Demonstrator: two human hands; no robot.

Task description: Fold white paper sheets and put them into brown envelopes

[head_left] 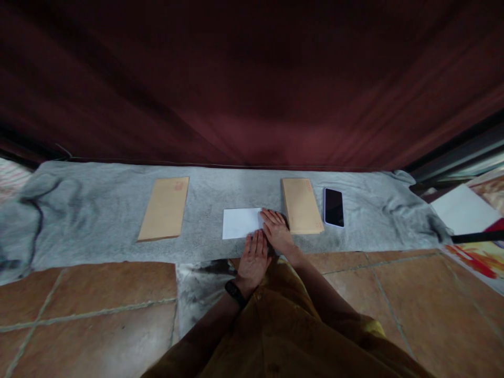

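A white sheet of paper (pixel 240 223), apparently folded, lies flat on a grey cloth in front of me. My right hand (pixel 276 230) rests on its right end with the fingers stretched out. Palm down at the paper's near edge is my left hand (pixel 255 258), fingers extended and a dark watch on the wrist. Neither hand grips anything. Just right of my right hand lies a stack of brown envelopes (pixel 302 205). More brown envelopes (pixel 164 207) sit to the left, apart from both hands.
A phone (pixel 334 208) with a dark screen lies right of the envelope stack. The grey cloth (pixel 220 184) spreads in a long strip over the tiled floor (pixel 118 320). Behind it hangs a dark red curtain (pixel 252 105). White paper (pixel 466 209) shows at the far right.
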